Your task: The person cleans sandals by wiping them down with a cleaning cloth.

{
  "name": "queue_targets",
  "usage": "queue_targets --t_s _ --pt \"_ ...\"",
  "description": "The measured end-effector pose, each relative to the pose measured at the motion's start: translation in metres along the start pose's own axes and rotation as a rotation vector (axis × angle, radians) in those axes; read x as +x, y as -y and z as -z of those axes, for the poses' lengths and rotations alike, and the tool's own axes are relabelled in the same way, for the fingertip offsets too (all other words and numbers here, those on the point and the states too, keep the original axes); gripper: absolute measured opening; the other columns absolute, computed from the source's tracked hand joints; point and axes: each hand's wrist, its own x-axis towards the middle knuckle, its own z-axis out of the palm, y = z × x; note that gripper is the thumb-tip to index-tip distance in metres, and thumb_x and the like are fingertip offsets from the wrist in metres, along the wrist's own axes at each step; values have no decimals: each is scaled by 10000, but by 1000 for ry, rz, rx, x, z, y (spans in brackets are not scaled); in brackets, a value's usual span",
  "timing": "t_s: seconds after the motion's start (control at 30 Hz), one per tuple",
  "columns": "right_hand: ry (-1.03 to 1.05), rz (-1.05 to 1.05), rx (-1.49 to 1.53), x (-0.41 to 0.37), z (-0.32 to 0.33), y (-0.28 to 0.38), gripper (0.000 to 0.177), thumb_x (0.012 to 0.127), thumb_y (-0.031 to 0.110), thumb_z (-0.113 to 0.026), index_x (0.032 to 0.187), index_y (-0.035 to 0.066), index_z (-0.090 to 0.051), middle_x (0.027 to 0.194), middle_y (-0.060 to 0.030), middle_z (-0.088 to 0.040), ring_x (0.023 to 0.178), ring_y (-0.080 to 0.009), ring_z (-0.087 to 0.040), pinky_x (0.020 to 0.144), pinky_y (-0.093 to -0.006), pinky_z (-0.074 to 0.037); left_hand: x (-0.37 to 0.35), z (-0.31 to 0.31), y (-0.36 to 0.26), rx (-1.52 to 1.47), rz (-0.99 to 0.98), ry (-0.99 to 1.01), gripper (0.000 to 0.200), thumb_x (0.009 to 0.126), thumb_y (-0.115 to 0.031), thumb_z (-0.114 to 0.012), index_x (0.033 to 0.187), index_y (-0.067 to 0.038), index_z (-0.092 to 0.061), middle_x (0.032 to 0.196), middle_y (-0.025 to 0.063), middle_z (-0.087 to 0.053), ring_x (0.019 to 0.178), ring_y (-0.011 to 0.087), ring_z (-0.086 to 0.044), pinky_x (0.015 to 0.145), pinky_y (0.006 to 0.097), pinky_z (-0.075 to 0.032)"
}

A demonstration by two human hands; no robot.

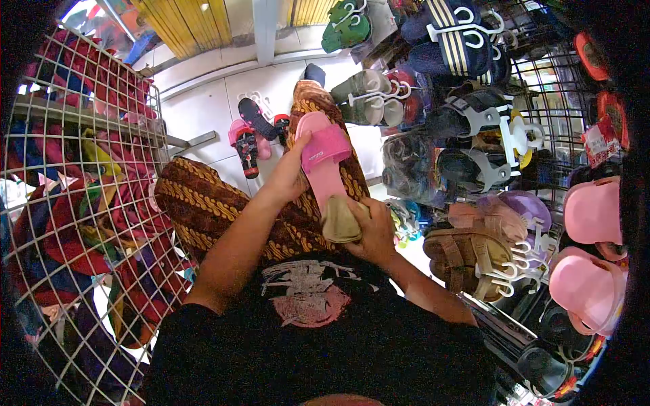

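Note:
A pink slide sandal [328,181] with a brighter pink strap lies lengthwise over my lap, its toe pointing away from me. My left hand [292,169] grips its left edge near the strap, the thumb lying up by the strap's side. At the heel end, my right hand [371,230] is closed on a folded olive-beige cloth [340,220], which rests against the sandal's footbed. Some of my right fingers are hidden behind the cloth. Brown batik trousers [223,210] cover my legs beneath the sandal.
A wire grid rack [88,203] with colourful goods stands close on my left. Sandals on white hangers, among them a brown pair [467,254] and black sandals [474,166], crowd the right side. Several sandals, including a dark patterned one [256,118], lie on the white tile floor [193,111].

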Motion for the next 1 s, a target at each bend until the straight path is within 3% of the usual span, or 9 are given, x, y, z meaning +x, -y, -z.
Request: queue_targets --t_s 0.03,0.23,0.37,0.47,0.57,0.67,0.77,0.87,1.0 --pt "-88 2 94 -2 -6 -2 855 641 350 -837 1374 75 -494 1183 -196 -488 1080 -379 -496 909 -483 -409 0 -1 -1 -8 13 -5 444 1013 -385 -506 1291 -40 -533 1208 94 -640 1072 219 -633 952 372 -510" --pt "-89 -48 130 6 -12 -6 863 631 315 -847 1370 47 -491 1193 -198 -489 1117 -383 -492 952 -480 -402 9 5 -3 -93 33 64 567 987 -476 -510 1378 -70 -451 1275 122 -597 1106 260 -629 970 411 -515" --pt "-108 -21 132 6 -16 -9 892 629 316 -853 1386 39 -471 1183 -206 -496 1109 -378 -497 944 -474 -412 2 -1 -14 -153 17 116 615 998 -537 -411 1375 -54 -467 1267 138 -606 1139 299 -605 1008 444 -481" --pt "-152 -27 143 4 -27 -16 885 638 561 -800 1345 98 -535 1170 -186 -504 1072 -384 -498 912 -504 -421 14 21 -9 -233 65 166 567 984 -450 -449 1364 -29 -476 1289 164 -592 1147 323 -599 1029 454 -462" --pt "-148 -57 187 4 -27 -17 891 633 566 -798 1333 77 -542 1158 -199 -509 1071 -393 -498 914 -505 -419 22 38 -7 -340 94 308 531 961 -444 -489 1345 -77 -507 1287 137 -592 1183 305 -564 1035 491 -430" --pt "-156 -56 164 2 -28 -18 891 625 559 -803 1325 71 -549 1158 -205 -513 1083 -397 -494 917 -502 -419 9 24 -14 -406 75 372 560 941 -445 -502 1343 -55 -501 1286 163 -588 1179 353 -557 1034 534 -416" --pt "-120 -22 161 6 -18 -13 879 650 330 -856 1370 31 -451 1173 -218 -489 1071 -387 -505 904 -487 -423 7 21 -17 -413 93 419 604 928 -466 -491 1360 -44 -485 1298 181 -578 1183 385 -547 1024 559 -415" --pt "-136 -2 190 8 -16 -13 887 646 325 -860 1373 28 -447 1174 -221 -484 1069 -388 -503 904 -490 -422 13 19 -10 -348 -20 331 696 894 -472 -488 1386 18 -437 1298 225 -572 1204 385 -554 1066 524 -407" --pt "-164 16 177 5 -19 -16 897 641 338 -862 1372 21 -450 1160 -222 -492 1060 -386 -508 903 -487 -425 12 15 -7 -355 18 294 737 897 -559 -412 1405 -25 -434 1265 231 -585 1133 396 -585 989 533 -450"
